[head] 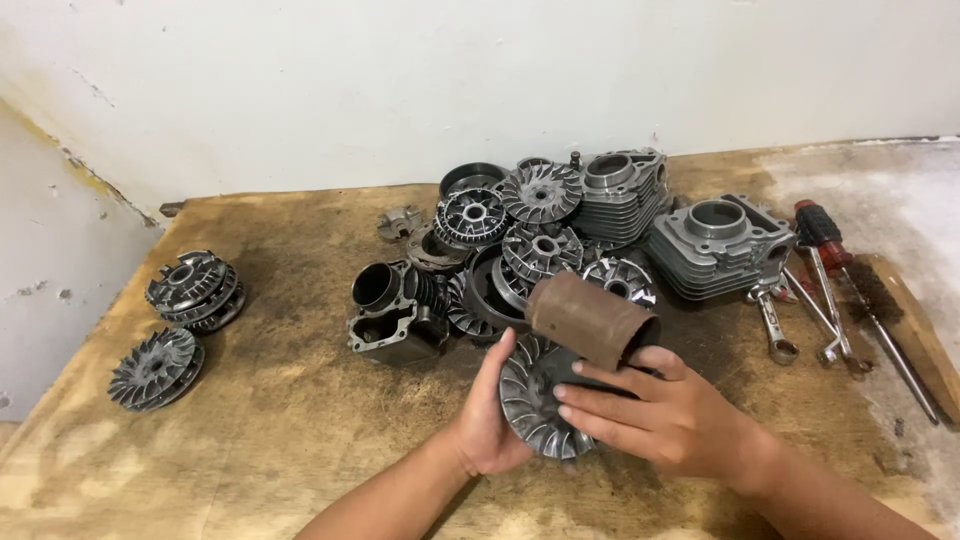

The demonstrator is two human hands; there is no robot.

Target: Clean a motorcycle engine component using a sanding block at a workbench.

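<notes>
So both hands are on a finned pulley disc (535, 400) near the front edge of the bench (300, 420). Left hand (490, 415) cups its left rim, right hand (660, 415) lies flat across it, gripping a rusty brown sleeve (590, 320) too. More finned discs (540, 195) and cylinder blocks (715, 245) are piled toward the back edge, wrenches (800, 320) on the right.

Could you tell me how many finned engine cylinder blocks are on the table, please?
3: a dark cylinder left of the heap, one grey cylinder at the back, another grey cylinder beside the wrenches. The heap may hide more.
</notes>
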